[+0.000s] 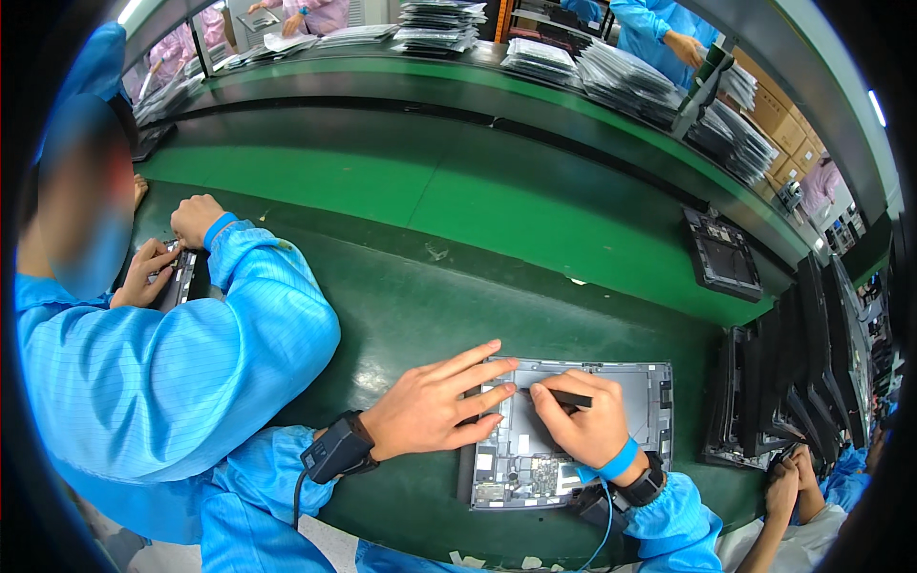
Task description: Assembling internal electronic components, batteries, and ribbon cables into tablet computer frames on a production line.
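An opened laptop base [640, 396] lies on the green bench in front of me, with its grey inner panel showing and a circuit board [544, 477] along its near side. My right hand [585, 425] is closed around a slim black pen-shaped tool [570, 397] over the middle of the base. The tool's tip points left, toward the panel; whether it touches cannot be made out. Spread and holding nothing, my left hand [435, 406] reaches over the left edge of the base, its fingertips at or just above the panel.
A co-worker in a blue smock [181, 353] works close on my left on another device [177, 282]. Stacked dark laptop parts [802, 353] stand at right, near another person's hands [788, 477]. A separate laptop part [721, 253] lies at far right. Bagged panels [439, 27] line the shelf.
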The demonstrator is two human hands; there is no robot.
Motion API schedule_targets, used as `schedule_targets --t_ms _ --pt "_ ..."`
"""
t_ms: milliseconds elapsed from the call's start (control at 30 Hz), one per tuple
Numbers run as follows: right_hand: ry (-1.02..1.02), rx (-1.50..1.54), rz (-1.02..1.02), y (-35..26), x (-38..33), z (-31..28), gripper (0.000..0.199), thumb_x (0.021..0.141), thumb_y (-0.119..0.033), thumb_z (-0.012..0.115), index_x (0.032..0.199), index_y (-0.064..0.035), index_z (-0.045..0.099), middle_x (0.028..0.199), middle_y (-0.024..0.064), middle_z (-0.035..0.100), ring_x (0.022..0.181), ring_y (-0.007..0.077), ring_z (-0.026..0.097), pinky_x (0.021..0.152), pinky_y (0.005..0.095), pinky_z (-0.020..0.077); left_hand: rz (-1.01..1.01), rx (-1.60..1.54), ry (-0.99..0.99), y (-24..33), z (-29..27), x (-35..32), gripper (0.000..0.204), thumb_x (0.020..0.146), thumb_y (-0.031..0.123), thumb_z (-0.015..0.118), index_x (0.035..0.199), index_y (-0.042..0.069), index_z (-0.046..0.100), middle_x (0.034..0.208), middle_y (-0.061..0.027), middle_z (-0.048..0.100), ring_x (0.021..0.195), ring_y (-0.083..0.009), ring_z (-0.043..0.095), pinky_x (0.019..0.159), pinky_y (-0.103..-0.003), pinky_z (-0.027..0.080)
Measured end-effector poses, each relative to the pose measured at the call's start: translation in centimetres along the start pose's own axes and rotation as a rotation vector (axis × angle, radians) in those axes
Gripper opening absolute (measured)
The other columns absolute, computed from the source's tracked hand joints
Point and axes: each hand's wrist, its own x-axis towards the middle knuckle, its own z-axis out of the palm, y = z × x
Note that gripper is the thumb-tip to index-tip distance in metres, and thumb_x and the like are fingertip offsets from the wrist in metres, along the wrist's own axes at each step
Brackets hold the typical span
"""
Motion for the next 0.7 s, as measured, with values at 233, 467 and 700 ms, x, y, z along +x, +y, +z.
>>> schedule_targets --t_ms 233,467,700 --pt "-0.031 -0.052 -0.079 0.6 0.2 0.6 0.006 0.084 -0.007 0.073 0.082 -0.0025 0.071 0.071 0.0093 0.065 0.056 0.0251 0.064 0.049 0.0345 0.0505 0.041 0.039 0.094 -0.4 0.4 -0.5 0.027 0.085 0.023 0.075 0.112 0.018 0.073 0.134 0.001 0.063 0.131 -0.0211 0.057 0.063 -0.029 0.06" --pt "-0.039 -0.071 -0.122 1.0 0.1 0.8 0.005 0.083 -0.008 0.074 0.082 -0.0041 0.071 0.07 0.0086 0.064 0.057 0.0275 0.065 0.05 0.0361 0.0514 0.031 0.038 0.111 -0.4 0.4 -0.5 0.023 0.085 0.022 0.075 0.108 0.018 0.074 0.129 0.0021 0.066 0.128 -0.0205 0.059 0.061 -0.029 0.06" --pt "-0.069 -0.166 -0.228 0.7 0.4 0.3 0.006 0.081 -0.008 0.075 0.081 -0.0056 0.069 0.071 0.0069 0.061 0.059 0.0276 0.064 0.052 0.0371 0.0522 0.069 0.092 0.106 -0.4 0.4 -0.1 0.02 0.085 0.02 0.075 0.104 0.016 0.075 0.125 0.0036 0.067 0.127 -0.0199 0.06 0.064 -0.03 0.061"
